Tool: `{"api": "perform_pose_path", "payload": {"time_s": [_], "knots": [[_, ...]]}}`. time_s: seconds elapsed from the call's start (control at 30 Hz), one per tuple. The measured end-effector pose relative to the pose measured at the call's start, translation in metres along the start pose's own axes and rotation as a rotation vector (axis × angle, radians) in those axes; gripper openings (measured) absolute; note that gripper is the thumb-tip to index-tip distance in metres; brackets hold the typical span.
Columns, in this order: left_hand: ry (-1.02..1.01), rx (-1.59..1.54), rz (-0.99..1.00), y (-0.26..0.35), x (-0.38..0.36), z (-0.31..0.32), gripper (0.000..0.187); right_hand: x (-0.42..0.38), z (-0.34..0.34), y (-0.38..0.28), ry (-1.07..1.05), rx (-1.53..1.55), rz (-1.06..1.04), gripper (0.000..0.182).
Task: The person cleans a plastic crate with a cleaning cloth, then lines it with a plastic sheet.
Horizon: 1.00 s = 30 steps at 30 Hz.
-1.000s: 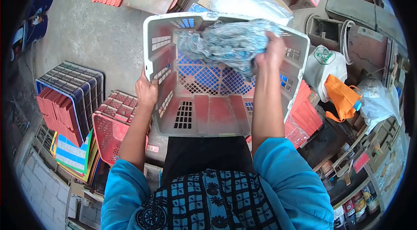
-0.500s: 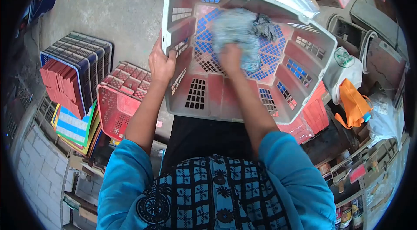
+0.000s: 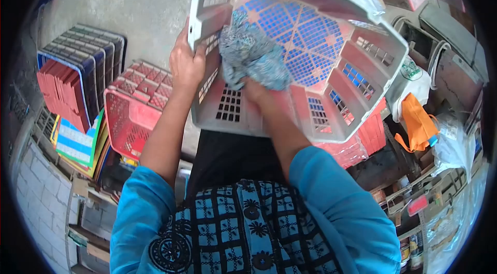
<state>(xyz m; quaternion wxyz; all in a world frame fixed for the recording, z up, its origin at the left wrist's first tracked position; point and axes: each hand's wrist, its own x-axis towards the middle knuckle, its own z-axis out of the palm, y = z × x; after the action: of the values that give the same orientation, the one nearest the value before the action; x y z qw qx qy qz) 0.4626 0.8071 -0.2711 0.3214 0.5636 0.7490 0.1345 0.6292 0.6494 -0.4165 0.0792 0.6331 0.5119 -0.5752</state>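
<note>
A large whitish plastic basket [image 3: 264,113] with reddish stains inside lies tilted in front of me, its opening facing me. My left hand [image 3: 186,64] is closed round the basket's left rim. Inside, my right hand [image 3: 252,89] holds a crumpled grey-blue cloth [image 3: 253,56] against the lower left part of the inner wall. Most of its fingers are hidden under the cloth. Blue shows through the grid of the basket's bottom.
On the left stand a dark blue crate [image 3: 85,49] with red pieces in it and a red basket [image 3: 124,119]. Colourful boards [image 3: 77,142] lie below them. At the right are an orange bag [image 3: 418,124], a white container [image 3: 414,85] and clear plastic [image 3: 453,144].
My right hand has moved the cloth left and down, from the basket's bottom to its left inner wall. The basket sits slightly higher in view, and my left hand still holds its rim.
</note>
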Motion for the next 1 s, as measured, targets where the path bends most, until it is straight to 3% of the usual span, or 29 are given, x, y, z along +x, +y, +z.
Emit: {"api": "perform_pose_path", "payload": {"time_s": [0.03, 0.07, 0.13, 0.2, 0.33, 0.43, 0.53, 0.63, 0.73, 0.8, 0.97, 1.0], "knots": [[-0.003, 0.025, 0.001, -0.004, -0.002, 0.001, 0.055, -0.011, -0.035, 0.000, -0.116, -0.125, 0.092, 0.036], [0.008, 0.022, -0.014, -0.007, -0.002, 0.003, 0.055, -0.013, -0.044, 0.030, -0.051, -0.131, 0.156, 0.033], [0.014, 0.030, -0.056, -0.005, -0.004, 0.003, 0.055, -0.018, -0.067, 0.091, 0.038, -0.466, 0.059, 0.032], [0.029, 0.024, -0.087, 0.000, -0.005, 0.001, 0.055, -0.046, -0.089, 0.101, 0.027, -0.569, 0.022, 0.028], [0.068, 0.010, -0.078, -0.003, -0.003, 0.000, 0.054, -0.112, -0.120, 0.068, -0.042, -0.631, 0.026, 0.025], [0.051, -0.026, -0.065, -0.001, -0.001, -0.002, 0.053, -0.170, -0.144, 0.021, -0.172, -0.500, -0.019, 0.024], [0.058, -0.024, -0.021, 0.002, -0.004, 0.003, 0.052, -0.157, -0.125, 0.030, 0.022, -0.574, 0.023, 0.023], [0.083, -0.028, -0.013, 0.003, -0.005, 0.005, 0.051, -0.099, -0.100, 0.059, -0.038, -0.699, 0.126, 0.022], [0.115, -0.011, 0.018, 0.003, -0.006, 0.005, 0.051, -0.078, -0.076, 0.050, -0.122, -0.636, 0.112, 0.022], [0.092, -0.011, 0.003, 0.001, -0.006, 0.006, 0.051, -0.106, -0.068, 0.016, 0.067, -0.441, -0.198, 0.021], [0.149, -0.002, 0.057, 0.004, -0.003, 0.007, 0.041, -0.193, -0.088, -0.015, 0.038, -0.018, -0.300, 0.020], [0.135, -0.003, 0.049, 0.003, -0.004, 0.006, 0.043, -0.190, -0.086, -0.013, 0.049, -0.103, -0.281, 0.020]]}}
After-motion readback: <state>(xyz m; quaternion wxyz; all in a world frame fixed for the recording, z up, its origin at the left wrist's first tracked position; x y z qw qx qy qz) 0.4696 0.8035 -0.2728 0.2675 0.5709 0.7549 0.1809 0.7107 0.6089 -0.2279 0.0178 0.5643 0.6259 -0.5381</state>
